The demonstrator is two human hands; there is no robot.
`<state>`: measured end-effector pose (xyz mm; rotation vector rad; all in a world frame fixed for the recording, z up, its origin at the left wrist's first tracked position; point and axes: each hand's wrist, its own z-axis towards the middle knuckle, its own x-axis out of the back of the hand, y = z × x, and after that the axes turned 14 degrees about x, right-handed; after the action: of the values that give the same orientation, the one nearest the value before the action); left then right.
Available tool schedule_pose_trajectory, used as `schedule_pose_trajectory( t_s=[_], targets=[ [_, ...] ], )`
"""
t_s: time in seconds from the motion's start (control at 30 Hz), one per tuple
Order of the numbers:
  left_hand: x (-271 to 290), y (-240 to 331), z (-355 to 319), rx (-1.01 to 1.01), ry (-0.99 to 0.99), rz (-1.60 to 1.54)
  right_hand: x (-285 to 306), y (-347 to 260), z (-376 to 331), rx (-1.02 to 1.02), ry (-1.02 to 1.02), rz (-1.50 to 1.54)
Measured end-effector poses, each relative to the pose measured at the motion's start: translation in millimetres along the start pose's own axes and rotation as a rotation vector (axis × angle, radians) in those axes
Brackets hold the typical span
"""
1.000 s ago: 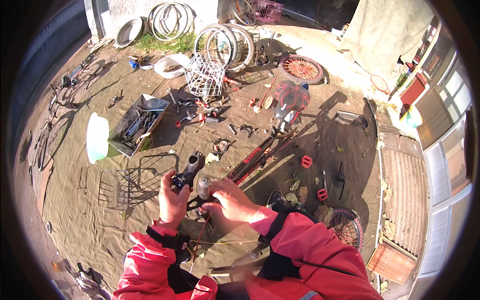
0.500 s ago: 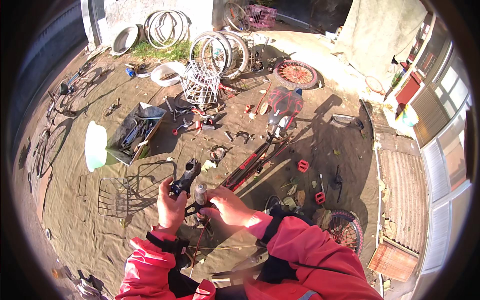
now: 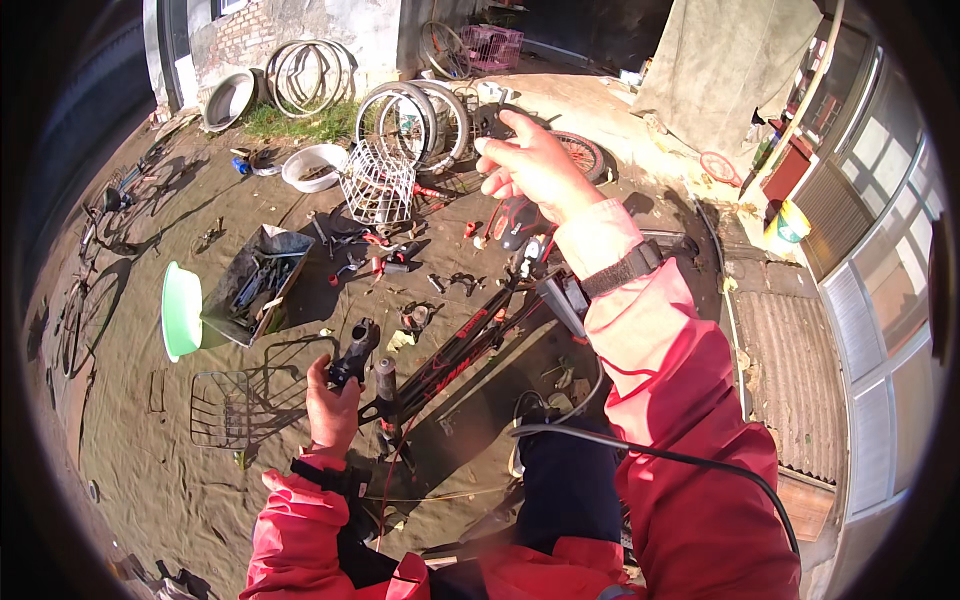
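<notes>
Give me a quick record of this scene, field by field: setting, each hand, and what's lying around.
Setting: sunlit dirt yard with scattered bicycle parts
Left hand: gripping a black bicycle stem
Right hand: raised, fingers part spread, a small dark piece just visible behind them
Below the hands: black and red bike frame
Nearby left: open toolbox, green basin, wire basket
Farther back: white wire cage, wheel rims
Clothing: red jacket, watch on right wrist
</notes>
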<state>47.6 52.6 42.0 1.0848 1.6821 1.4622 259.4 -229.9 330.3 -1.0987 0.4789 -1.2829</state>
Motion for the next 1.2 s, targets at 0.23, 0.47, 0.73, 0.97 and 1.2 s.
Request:
schedule_pose_trajectory(
  t_s=[0.23,0.47,0.73,0.97,1.2],
  targets=[
    [0.4,-1.7,1.7,-0.011,0.022,0.049,-67.6,86.1,-201.3,-0.344,-0.61,-0.147],
    [1.5,-1.6,0.5,-0.005,-0.003,0.031,-98.3,115.6,-291.9,-0.468,-0.835,-0.006],
    [-0.2,1.8,0.4,0.0,0.024,0.042,-101.8,134.5,-294.7,-0.465,-0.729,0.122],
    [0.6,-5.7,3.9,-0.015,0.009,0.001,-109.5,135.6,-297.8,-0.447,-0.707,0.126],
    [2.5,-10.9,7.3,-0.032,0.035,0.056,-111.5,136.3,-297.5,-0.462,-0.715,0.131]
  ],
)
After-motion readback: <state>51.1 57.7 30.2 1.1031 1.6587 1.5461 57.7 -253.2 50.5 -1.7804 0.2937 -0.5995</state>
